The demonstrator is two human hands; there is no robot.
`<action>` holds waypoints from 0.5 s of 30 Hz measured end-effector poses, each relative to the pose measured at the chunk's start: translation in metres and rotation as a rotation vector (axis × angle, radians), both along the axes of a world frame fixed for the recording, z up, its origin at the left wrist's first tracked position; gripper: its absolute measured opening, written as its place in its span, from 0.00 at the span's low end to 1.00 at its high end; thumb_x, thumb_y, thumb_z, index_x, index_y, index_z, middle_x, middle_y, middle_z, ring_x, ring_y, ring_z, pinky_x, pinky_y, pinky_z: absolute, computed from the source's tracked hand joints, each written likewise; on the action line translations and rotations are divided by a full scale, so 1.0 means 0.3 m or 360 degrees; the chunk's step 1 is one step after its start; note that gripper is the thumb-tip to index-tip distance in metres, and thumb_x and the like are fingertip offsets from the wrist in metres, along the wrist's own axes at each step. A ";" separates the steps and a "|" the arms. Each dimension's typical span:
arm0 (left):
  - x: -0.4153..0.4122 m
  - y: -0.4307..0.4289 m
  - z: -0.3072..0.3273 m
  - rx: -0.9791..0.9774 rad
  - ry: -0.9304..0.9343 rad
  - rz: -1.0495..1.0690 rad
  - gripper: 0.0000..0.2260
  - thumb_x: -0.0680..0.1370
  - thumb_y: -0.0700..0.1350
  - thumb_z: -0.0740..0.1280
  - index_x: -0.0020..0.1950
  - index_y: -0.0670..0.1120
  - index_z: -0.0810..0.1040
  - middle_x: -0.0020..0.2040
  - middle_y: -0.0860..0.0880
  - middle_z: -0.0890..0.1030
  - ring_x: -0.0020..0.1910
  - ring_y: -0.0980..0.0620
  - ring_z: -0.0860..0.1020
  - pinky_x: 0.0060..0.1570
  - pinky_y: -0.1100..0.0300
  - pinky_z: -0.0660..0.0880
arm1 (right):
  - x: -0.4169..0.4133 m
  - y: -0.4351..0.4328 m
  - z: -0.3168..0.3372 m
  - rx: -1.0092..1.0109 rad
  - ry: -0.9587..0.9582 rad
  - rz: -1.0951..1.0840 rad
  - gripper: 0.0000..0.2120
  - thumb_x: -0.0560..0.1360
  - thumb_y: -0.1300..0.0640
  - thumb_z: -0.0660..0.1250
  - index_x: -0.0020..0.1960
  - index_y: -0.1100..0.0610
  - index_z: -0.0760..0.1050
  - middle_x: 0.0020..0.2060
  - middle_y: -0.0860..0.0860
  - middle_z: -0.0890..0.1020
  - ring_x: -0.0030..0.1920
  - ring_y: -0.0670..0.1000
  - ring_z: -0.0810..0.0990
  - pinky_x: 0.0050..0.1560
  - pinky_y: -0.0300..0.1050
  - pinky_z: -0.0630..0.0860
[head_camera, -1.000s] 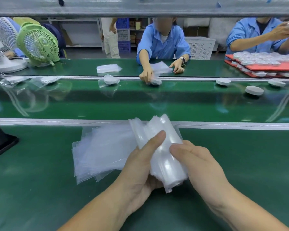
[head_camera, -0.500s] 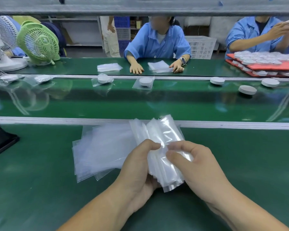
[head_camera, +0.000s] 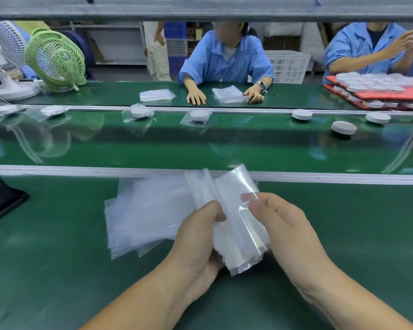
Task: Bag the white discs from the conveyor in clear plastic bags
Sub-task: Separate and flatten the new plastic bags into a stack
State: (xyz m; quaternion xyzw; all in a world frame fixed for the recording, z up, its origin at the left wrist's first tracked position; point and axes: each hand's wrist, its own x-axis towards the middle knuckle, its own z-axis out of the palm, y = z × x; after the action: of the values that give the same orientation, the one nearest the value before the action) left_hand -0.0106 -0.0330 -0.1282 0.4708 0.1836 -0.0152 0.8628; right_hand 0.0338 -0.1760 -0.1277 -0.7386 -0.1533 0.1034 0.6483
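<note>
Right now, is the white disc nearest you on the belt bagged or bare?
Bare. The disc lies directly on the green belt with no plastic round it, unlike the bagged disc further left.

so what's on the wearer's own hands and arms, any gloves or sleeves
Nothing worn: the left hand and right hand are bare, no gloves, rings or watch in view, and both forearms are bare down to the picture's edge, no sleeve showing.

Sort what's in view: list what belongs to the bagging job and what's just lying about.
Job: stack of clear bags, held in left hand, pinched by right hand; spare bags; bare white discs on the conveyor; bagged discs.
Lying about: green fan; white fan; black object; white crate.
</note>
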 end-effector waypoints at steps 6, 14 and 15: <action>-0.001 -0.012 -0.003 0.0326 -0.0129 -0.0045 0.22 0.68 0.42 0.70 0.63 0.48 0.79 0.53 0.43 0.86 0.51 0.41 0.85 0.49 0.46 0.83 | -0.017 0.002 0.010 -0.0078 -0.0100 0.0196 0.11 0.73 0.40 0.71 0.53 0.39 0.84 0.51 0.38 0.87 0.52 0.39 0.85 0.49 0.30 0.77; -0.006 0.013 -0.003 -0.0100 -0.0059 -0.0078 0.20 0.70 0.41 0.60 0.60 0.41 0.80 0.52 0.38 0.85 0.52 0.36 0.84 0.55 0.41 0.79 | 0.029 -0.024 -0.013 0.0115 0.0164 0.0099 0.16 0.73 0.53 0.59 0.51 0.56 0.83 0.47 0.60 0.86 0.42 0.52 0.82 0.46 0.50 0.73; -0.006 0.015 -0.005 -0.0191 -0.0072 -0.0073 0.21 0.69 0.41 0.60 0.60 0.40 0.80 0.53 0.37 0.85 0.52 0.35 0.84 0.56 0.39 0.79 | 0.035 -0.027 -0.015 0.0156 0.0197 0.0076 0.16 0.74 0.53 0.59 0.52 0.55 0.84 0.48 0.60 0.86 0.43 0.53 0.83 0.46 0.51 0.73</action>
State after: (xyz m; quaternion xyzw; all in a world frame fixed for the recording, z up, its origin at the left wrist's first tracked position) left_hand -0.0124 -0.0285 -0.1297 0.4224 0.1519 -0.0354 0.8929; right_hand 0.0442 -0.1840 -0.1323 -0.6942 -0.1355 0.1567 0.6893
